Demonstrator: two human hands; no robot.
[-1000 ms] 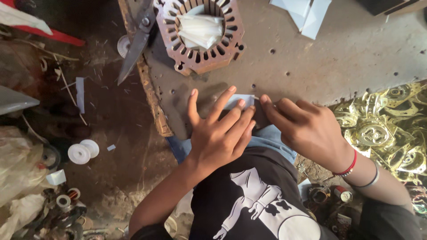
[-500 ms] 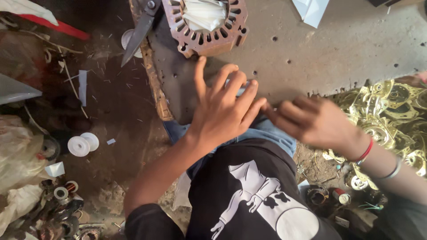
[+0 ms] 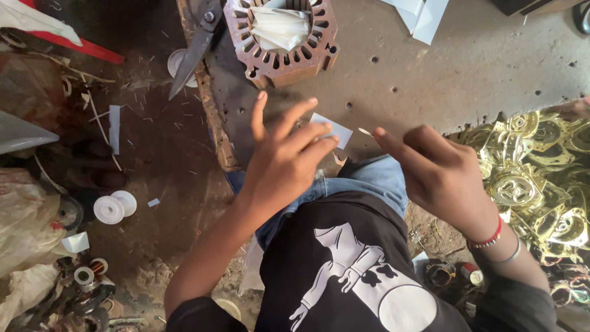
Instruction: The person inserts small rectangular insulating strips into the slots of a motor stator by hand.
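Note:
My left hand (image 3: 287,158) is raised over the near edge of a dusty grey work surface (image 3: 430,80), fingers spread, with a small white paper slip (image 3: 332,130) pinched at its fingertips. My right hand (image 3: 439,175) is beside it, index finger pointing toward the slip and the other fingers curled, holding nothing that I can see. Beyond the hands sits a rusty brown motor stator (image 3: 279,37) with white insulation paper stuffed in its centre and slots.
Large metal scissors (image 3: 195,46) lie at the surface's left edge. White paper sheets (image 3: 418,15) rest at the top. White plastic discs (image 3: 114,207) and wire spools (image 3: 86,276) lie on the dirt floor at left. Gold patterned fabric (image 3: 534,178) is at right.
Both hands lifted off the surface where they were pressing the paper flat. The left hand now holds the slip up and the right hand has drawn back.

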